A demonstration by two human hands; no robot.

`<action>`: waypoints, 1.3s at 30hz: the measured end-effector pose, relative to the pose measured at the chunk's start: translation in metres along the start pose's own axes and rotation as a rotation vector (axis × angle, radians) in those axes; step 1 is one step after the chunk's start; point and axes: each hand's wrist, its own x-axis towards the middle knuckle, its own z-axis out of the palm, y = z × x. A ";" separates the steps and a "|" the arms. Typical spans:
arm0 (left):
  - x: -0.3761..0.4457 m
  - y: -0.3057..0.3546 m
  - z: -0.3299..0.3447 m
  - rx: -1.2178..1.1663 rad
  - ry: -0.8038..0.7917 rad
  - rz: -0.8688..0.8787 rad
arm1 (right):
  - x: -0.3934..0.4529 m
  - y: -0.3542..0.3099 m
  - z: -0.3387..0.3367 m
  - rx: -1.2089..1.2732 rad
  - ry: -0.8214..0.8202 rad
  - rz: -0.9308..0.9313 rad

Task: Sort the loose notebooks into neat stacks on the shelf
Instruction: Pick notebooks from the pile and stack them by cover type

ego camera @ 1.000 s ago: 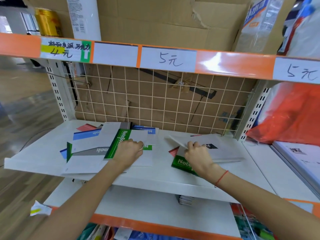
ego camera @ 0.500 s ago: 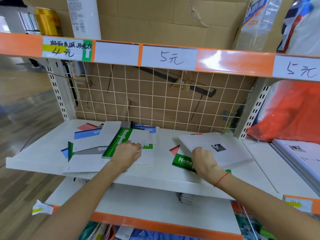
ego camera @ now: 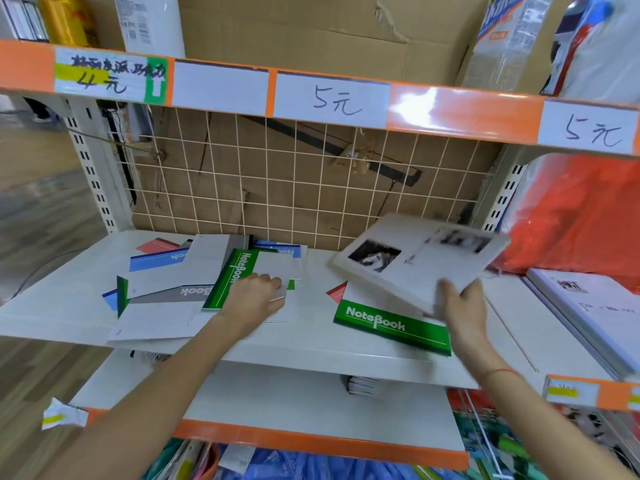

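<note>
Sorting has barely begun, judging by how the notebooks lie. To the left of and beneath your left hand (ego camera: 258, 294), a loose pile (ego camera: 180, 289) of blue, grey, red and green-covered notebooks sprawls over the white shelf (ego camera: 52, 306) at mixed angles, overlapping with corners jutting out. No squared stack shows on this part of the shelf. Every one of these looks yet to be gathered and aligned.

Your left hand rests on top of that pile, fingers curled down onto a green notebook (ego camera: 235, 277) and the pale sheet beside it. Whether the fingers pinch an edge or only press down is not clear, since the fingertips are partly blurred.

Your right hand (ego camera: 462, 303) grips a white notebook (ego camera: 415, 261) with dark photo patches on its cover. The thumb and fingers clamp its near edge, and the book is lifted off the shelf, tilted, with its far corner reaching up and away from the hand toward the wire grid (ego camera: 294, 188) at the back.

Just left of and below your right hand, a second green notebook (ego camera: 391, 323) lies flat near the shelf's front edge, with a red corner (ego camera: 337, 292) peeking from under the pale cover behind it.

Far right of your right hand, a tidy stack of white books (ego camera: 588, 306) sits on the neighbouring shelf section.
</note>
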 end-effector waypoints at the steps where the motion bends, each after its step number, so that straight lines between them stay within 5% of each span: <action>1: 0.000 0.000 0.001 -0.020 -0.052 -0.010 | -0.007 0.017 0.007 0.026 -0.079 0.114; 5: -0.005 -0.002 0.001 -0.040 -0.390 -0.043 | -0.031 0.035 0.009 0.018 -0.458 0.477; 9: -0.008 -0.007 -0.004 -0.123 -0.503 -0.192 | -0.011 0.018 -0.004 -0.242 -0.558 0.172; 14: -0.006 -0.012 -0.010 -0.084 -0.686 -0.224 | 0.027 0.025 0.007 -1.057 -0.673 -0.537; 18: -0.003 -0.015 -0.016 -0.026 -0.763 -0.180 | 0.035 0.044 0.034 -1.169 -0.874 -0.516; 33: -0.012 -0.011 -0.015 0.056 -0.731 -0.160 | 0.031 0.034 0.056 -1.472 -0.808 -0.989; 39: -0.018 -0.002 -0.018 0.130 -0.673 -0.150 | 0.014 0.031 0.084 -1.550 -0.688 -0.836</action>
